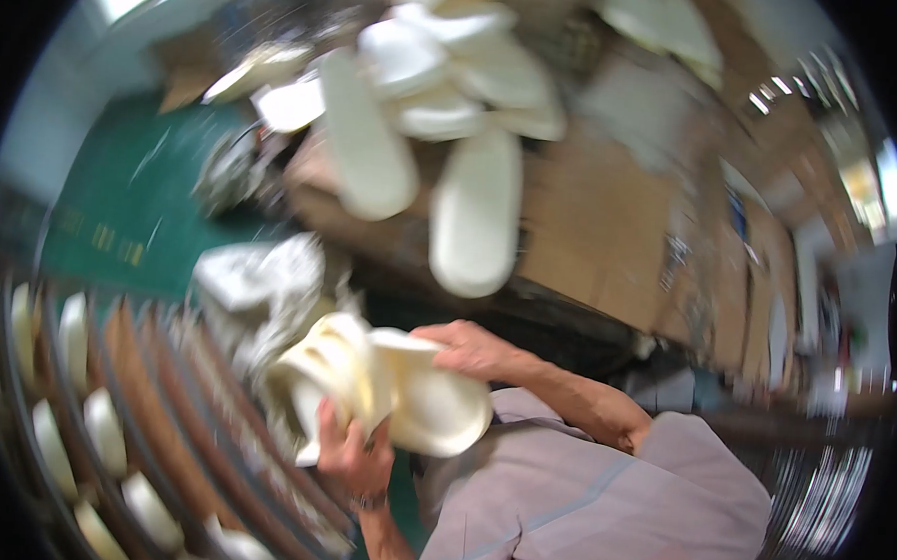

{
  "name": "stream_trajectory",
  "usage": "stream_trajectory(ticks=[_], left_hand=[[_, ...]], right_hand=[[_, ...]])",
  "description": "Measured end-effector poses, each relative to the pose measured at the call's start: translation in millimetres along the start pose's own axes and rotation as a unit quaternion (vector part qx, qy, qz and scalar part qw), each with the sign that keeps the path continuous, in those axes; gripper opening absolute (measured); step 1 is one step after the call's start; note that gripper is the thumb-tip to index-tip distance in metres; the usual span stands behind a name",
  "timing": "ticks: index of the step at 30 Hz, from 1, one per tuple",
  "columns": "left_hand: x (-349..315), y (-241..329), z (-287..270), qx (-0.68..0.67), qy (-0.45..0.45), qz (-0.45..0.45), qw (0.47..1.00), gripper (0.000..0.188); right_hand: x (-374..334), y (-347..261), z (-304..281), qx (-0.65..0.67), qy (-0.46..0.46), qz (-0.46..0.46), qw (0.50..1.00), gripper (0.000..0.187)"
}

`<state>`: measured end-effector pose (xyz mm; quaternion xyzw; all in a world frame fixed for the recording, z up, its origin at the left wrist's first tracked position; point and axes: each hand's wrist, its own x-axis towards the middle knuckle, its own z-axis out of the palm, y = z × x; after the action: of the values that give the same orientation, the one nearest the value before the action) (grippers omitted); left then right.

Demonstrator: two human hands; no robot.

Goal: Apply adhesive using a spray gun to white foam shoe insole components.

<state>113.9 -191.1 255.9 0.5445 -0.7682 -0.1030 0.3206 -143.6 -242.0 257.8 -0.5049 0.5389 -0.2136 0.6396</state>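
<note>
Cream-white slippers [438,405] are bunched together in front of my body, at least two of them overlapping, with their wide straps showing. My right hand [470,351] is closed on the upper edge of the right-hand slipper. From below, my left hand [356,456] grips the left-hand part of the bunch, its fingers bent against the strap [349,371]. Some fingertips are hidden or blurred, and I cannot tell exactly how many slippers are held.
Several pale slippers [477,211] lie heaped on a cardboard-covered table [600,247] ahead. A tiered rack [178,408] at the left carries more pale pieces. A whitish sack [258,277] sits just beyond my hands. Green floor [142,197] shows at the far left.
</note>
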Motion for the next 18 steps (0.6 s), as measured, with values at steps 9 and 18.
stream_trajectory(ticks=[9,18], left_hand=[[82.7,193.5,-38.9,-0.002,0.015,0.288,0.958,0.035],[86.3,396.7,79.1,-0.089,-0.08,0.469,0.875,0.017]], right_hand=[[-215.7,-21.5,-85.8,0.126,0.193,-0.131,0.964,0.071],[-420.7,67.3,-161.1,0.128,0.45,-0.176,0.866,0.068]])
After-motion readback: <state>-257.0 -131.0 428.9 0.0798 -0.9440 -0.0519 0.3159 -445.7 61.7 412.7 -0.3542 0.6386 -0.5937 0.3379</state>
